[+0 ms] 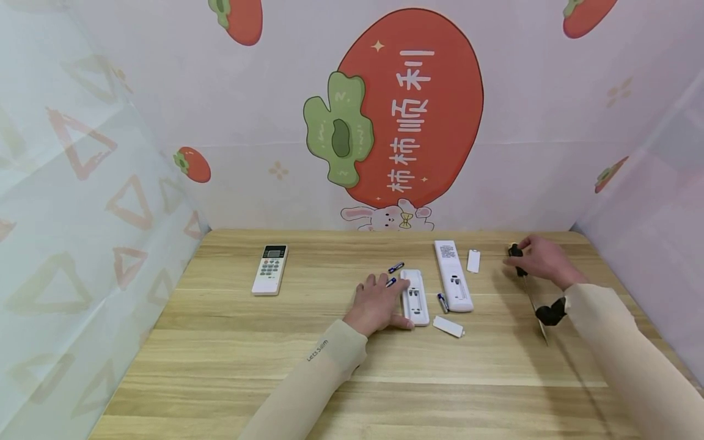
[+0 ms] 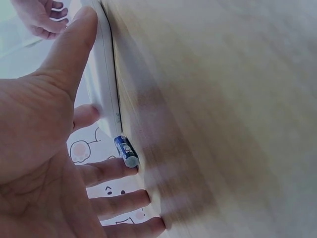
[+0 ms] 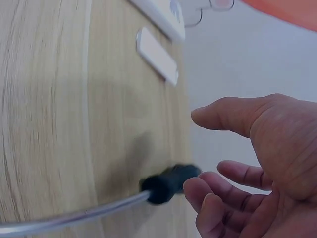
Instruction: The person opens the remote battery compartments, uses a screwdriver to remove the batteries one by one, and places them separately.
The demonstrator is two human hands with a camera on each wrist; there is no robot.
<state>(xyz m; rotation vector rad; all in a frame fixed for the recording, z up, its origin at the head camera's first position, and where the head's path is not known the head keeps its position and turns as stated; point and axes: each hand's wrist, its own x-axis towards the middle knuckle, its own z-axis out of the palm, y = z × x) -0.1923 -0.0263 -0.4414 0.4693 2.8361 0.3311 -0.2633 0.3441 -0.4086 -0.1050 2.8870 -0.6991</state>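
Note:
My left hand (image 1: 376, 305) rests beside a white remote control (image 1: 415, 297), thumb and index finger at its edge. That remote lies back up with its battery compartment uncovered. A blue battery (image 2: 127, 151) lies by the left fingertips. At the right, my right hand (image 1: 541, 260) is over the black handle of a screwdriver (image 3: 168, 186), whose metal shaft points toward the front of the table. In the right wrist view the thumb stands apart from the fingers, and the fingertips are close to the handle; whether they touch it I cannot tell.
A longer white remote (image 1: 453, 276) lies back up, compartment uncovered, with a battery (image 1: 443, 302) alongside. Two white covers (image 1: 473, 261) lie near the remotes. Another battery (image 1: 396, 267) is behind the left hand. A remote with buttons up (image 1: 270, 270) lies at left. Printed walls enclose the wooden table (image 1: 220, 366).

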